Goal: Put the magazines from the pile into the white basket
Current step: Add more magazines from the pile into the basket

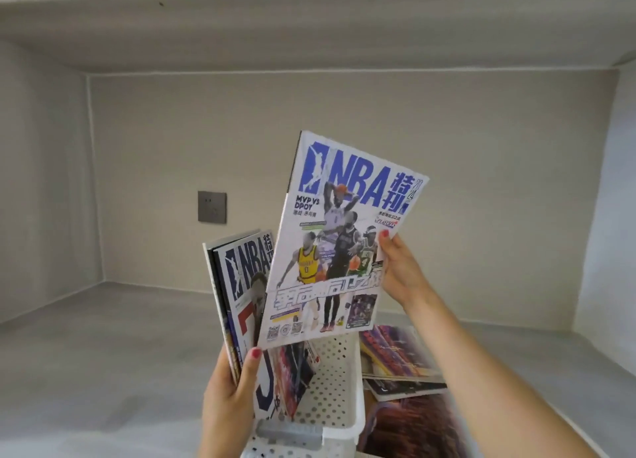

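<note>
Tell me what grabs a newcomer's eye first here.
The white NBA magazine dominates the centre, held up by the right hand. Just left, the left hand grips upright dark magazines in the white basket; the remaining pile lies to its right.

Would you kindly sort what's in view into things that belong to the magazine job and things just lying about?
Job: white-cover NBA magazine in right hand; dark NBA magazines in left hand; white basket; magazine pile.
Lying about: wall socket.
</note>
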